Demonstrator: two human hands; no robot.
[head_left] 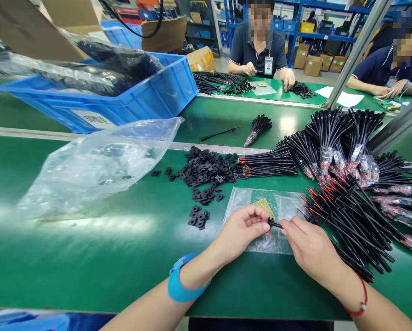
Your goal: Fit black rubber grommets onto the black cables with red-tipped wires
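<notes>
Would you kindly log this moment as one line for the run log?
left hand: black cable end | right hand: same cable | nearby: clear bag, red-tipped cables, black pads

My left hand (242, 232) and right hand (311, 250) pinch a black wire end (274, 224) above a clear plastic bag (281, 202), with black rubber pads (206, 168) heaped at ten o'clock and red-tipped black wires (350, 230) piled at three o'clock.
</notes>
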